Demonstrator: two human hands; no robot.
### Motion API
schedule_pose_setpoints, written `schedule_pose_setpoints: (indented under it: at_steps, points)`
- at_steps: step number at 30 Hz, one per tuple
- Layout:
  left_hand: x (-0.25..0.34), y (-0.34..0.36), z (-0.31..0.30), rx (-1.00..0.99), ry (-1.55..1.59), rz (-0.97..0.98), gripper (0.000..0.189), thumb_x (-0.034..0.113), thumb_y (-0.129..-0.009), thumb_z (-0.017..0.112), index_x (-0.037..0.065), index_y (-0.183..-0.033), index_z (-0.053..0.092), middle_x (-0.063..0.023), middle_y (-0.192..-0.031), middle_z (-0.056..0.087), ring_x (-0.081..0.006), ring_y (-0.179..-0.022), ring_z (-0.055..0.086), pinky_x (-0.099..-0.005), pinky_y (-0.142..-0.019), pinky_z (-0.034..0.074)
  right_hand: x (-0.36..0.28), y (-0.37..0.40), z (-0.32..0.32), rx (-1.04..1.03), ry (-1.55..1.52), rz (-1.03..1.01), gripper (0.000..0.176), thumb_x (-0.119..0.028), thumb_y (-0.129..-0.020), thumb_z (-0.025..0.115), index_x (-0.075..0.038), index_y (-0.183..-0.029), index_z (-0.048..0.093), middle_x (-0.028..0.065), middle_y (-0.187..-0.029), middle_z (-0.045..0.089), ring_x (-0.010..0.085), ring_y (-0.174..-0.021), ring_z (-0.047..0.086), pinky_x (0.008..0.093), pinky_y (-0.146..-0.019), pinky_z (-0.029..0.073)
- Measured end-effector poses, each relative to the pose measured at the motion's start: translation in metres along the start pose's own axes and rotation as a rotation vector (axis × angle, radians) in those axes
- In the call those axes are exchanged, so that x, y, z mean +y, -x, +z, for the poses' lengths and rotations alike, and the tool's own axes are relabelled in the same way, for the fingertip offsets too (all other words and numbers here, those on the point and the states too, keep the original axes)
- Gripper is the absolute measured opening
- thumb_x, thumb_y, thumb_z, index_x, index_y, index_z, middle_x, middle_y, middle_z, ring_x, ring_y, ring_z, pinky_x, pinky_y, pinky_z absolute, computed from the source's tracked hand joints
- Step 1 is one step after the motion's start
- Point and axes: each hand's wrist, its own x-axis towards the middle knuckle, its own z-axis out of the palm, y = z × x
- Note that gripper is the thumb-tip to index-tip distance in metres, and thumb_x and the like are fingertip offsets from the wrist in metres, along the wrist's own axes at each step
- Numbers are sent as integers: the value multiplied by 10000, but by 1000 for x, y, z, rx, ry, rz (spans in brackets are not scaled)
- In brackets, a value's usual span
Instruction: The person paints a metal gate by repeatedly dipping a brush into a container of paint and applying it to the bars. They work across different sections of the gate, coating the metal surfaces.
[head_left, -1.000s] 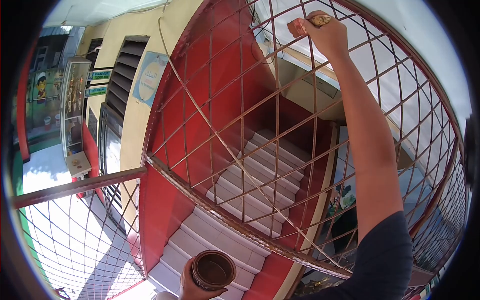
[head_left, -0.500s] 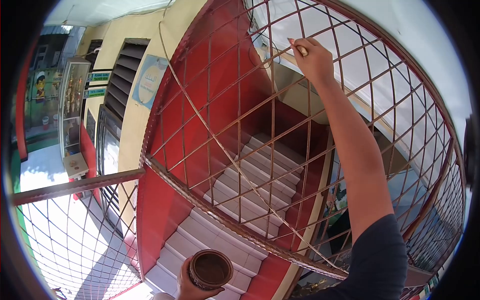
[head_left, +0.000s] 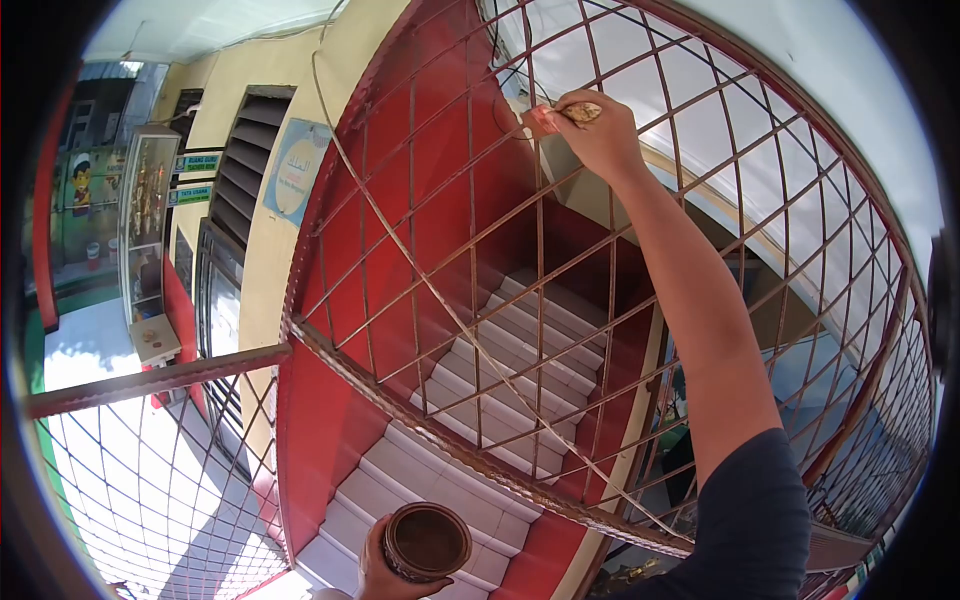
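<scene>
My right hand (head_left: 600, 130) is raised high, its fingers closed round a paintbrush (head_left: 582, 112) with a pale, stained handle. The brush's reddish head points left and lies against or very near the bars of a brown metal lattice grille (head_left: 540, 300); contact cannot be made out. Low in the view, my left hand (head_left: 374, 568) wraps round the left side and underside of an open round can (head_left: 428, 542). Brown paint shows inside it, and the can tilts slightly towards me.
White-tiled stairs (head_left: 400, 470) rise behind the grille between red walls (head_left: 400, 200). A thin pale cable (head_left: 440, 295) hangs diagonally across the bars. To the left are a lower lattice railing (head_left: 160, 376), a louvred window (head_left: 245, 160) and a glass cabinet (head_left: 148, 220).
My right hand has moved left and slightly down with the paintbrush, whose head and handle now show more. The left hand and can have barely shifted.
</scene>
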Motion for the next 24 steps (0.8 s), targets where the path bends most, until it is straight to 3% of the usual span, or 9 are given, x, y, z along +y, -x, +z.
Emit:
schedule_pose_setpoints:
  at_steps: [2, 4, 5, 7, 13, 14, 18, 21, 24]
  points:
    - [-8, 8, 7, 52, -42, -21, 1296, 334, -470, 1013, 21, -1478, 260, -196, -1377, 511, -318, -1282, 527, -451, -1064, 447, 20, -11, -16, 202, 87, 153, 198, -286, -834, 774, -109, -913, 735, 85, -911, 728, 299, -816, 701, 363, -736, 553]
    - [-7, 10, 7, 71, -67, -57, 1302, 325, -457, 1014, 41, -1496, 281, -188, -1397, 501, -323, -1291, 512, -452, -1059, 451, 20, -21, -49, 286, 48, 270, 214, -265, -845, 796, -68, -909, 744, 59, -847, 738, 162, -766, 689, 296, -731, 543]
    - [-1, 10, 4, 64, -67, -82, 1303, 324, -455, 1014, 45, -1496, 282, -186, -1399, 500, -322, -1291, 511, -452, -1060, 451, 24, -22, -61, 279, 67, 267, 235, -283, -846, 779, -58, -891, 728, 51, -828, 740, 146, -725, 680, 300, -704, 534]
    - [2, 9, 5, 55, -58, -104, 1301, 326, -451, 1014, 50, -1494, 286, -184, -1400, 502, -324, -1290, 512, -453, -1060, 451, 15, -21, -83, 93, 88, 352, 222, -259, -836, 791, -54, -896, 730, 46, -809, 728, 148, -702, 652, 298, -690, 521]
    - [-7, -1, 14, 30, -45, -40, 1296, 343, -460, 1012, 28, -1474, 271, -198, -1377, 518, -330, -1278, 529, -457, -1059, 448, 24, -23, -91, -165, 132, 58, 189, -225, -824, 791, -70, -916, 734, 30, -812, 716, 137, -712, 632, 302, -691, 504]
    - [-7, -3, 13, 7, -44, -19, 1297, 351, -471, 1013, 9, -1459, 245, -204, -1360, 524, -319, -1274, 540, -454, -1065, 444, 13, -28, -98, -318, 161, 141, 187, -198, -805, 806, -60, -907, 730, 36, -817, 714, 129, -736, 635, 306, -711, 506]
    - [-7, -2, 17, -44, -83, -54, 1314, 369, -470, 1015, -9, -1444, 218, -207, -1346, 532, -312, -1266, 555, -452, -1067, 442, 31, -59, -109, -511, -58, 146, 194, -191, -792, 814, -49, -887, 723, 29, -803, 703, 130, -758, 642, 303, -721, 506]
    - [-8, -6, 22, -88, -19, -1, 1314, 371, -461, 1016, -10, -1440, 226, -205, -1341, 540, -315, -1266, 557, -456, -1069, 438, 38, -72, -98, -477, 148, 182, 209, -239, -784, 809, -83, -898, 731, 42, -807, 706, 163, -757, 651, 305, -734, 502]
    - [-3, -5, 23, -83, -24, -36, 1303, 369, -462, 1015, -12, -1436, 238, -204, -1332, 549, -319, -1266, 559, -459, -1068, 439, 27, -72, -94, -234, 185, 192, 171, -176, -796, 818, -90, -912, 726, 22, -808, 689, 120, -753, 618, 288, -720, 498]
